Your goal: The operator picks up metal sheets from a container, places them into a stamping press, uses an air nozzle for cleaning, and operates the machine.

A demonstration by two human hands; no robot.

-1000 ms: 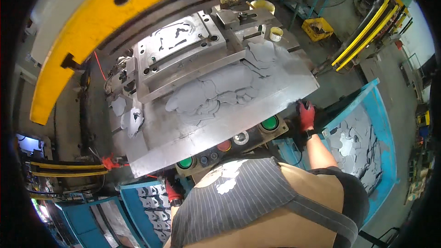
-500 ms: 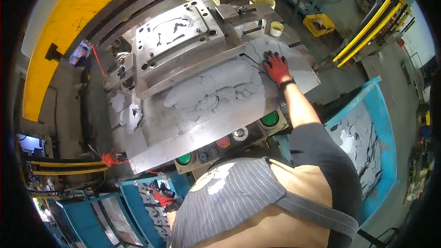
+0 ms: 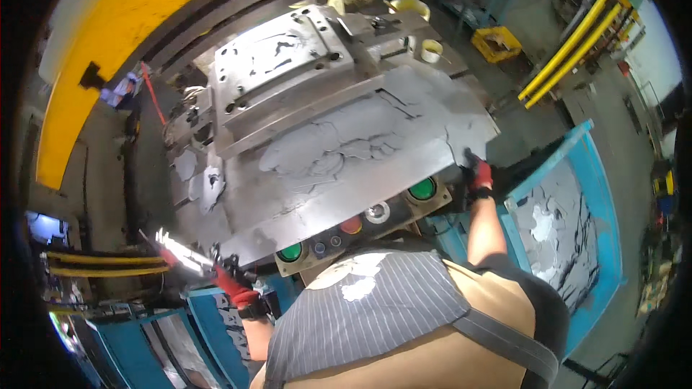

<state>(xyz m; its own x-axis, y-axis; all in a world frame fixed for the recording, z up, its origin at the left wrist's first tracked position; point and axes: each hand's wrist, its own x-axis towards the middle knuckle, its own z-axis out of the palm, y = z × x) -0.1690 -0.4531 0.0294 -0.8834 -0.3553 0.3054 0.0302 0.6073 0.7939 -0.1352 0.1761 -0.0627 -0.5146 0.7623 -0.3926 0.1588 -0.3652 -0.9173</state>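
My right hand (image 3: 478,173), in a red glove with dark fingertips, is closed at the near right edge of the metal table (image 3: 346,198), gripping the near end of a flat grey sheet piece (image 3: 463,138). My left hand (image 3: 232,281), gloved the same way, is raised by the table's near left corner. Beside its fingertips is a long, glaring metal piece (image 3: 186,253); blur and glare hide whether the fingers hold it. Overlapping grey sheet pieces (image 3: 328,145) lie across the table. Behind them stands a die block (image 3: 277,50) with irregular cutouts.
Green push buttons (image 3: 422,188) and a red button (image 3: 351,225) line a control box under the table's front edge. A blue bin (image 3: 605,202) of grey scrap stands at right, another blue bin (image 3: 198,302) at lower left. A yellow press frame (image 3: 79,65) arches at upper left.
My right hand has come from the far right of the table toward me, with the grey sheet piece. My left hand has risen from above the lower-left bin toward the table corner.
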